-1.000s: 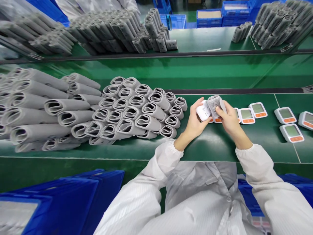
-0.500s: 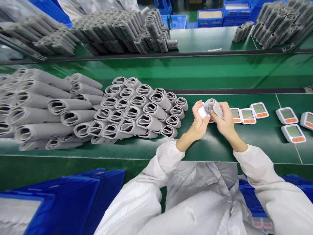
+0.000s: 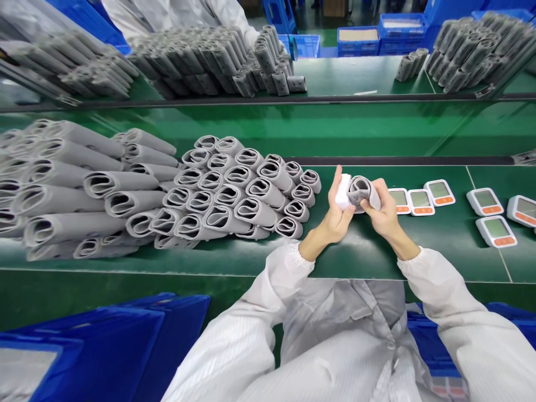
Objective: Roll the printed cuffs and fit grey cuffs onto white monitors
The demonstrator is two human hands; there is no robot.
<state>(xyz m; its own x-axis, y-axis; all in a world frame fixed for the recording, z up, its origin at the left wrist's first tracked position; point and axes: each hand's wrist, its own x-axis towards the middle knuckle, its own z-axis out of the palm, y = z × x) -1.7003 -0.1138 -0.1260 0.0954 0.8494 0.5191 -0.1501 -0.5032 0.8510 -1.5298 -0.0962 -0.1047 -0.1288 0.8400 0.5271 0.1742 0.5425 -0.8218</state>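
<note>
Above the green bench, my left hand [image 3: 336, 219] grips a white blood pressure monitor [image 3: 344, 191], seen edge-on against the palm. My right hand [image 3: 383, 210] is closed around a rolled grey cuff [image 3: 360, 191], whose coiled end faces up and presses against the monitor. Just right of my hands lie several white monitors [image 3: 421, 202] with grey screens and orange buttons. To the left, a stack of rolled grey cuffs [image 3: 226, 195] lies with its open ends toward me. The contact between monitor and cuff is partly hidden by my fingers.
More monitors [image 3: 497, 230] lie farther right on the green bench [image 3: 444, 251]. Behind a dark rail [image 3: 377, 161], a raised shelf [image 3: 335, 72] bears more cuff piles [image 3: 464, 53]. Blue crates [image 3: 104, 346] stand below at left. A co-worker's white sleeve [image 3: 234, 17] shows at the back.
The cuff's rolled end has turned more upright between my hands, and the white monitor shows more of its side. My left fingers have straightened. The whole view has shifted slightly.
</note>
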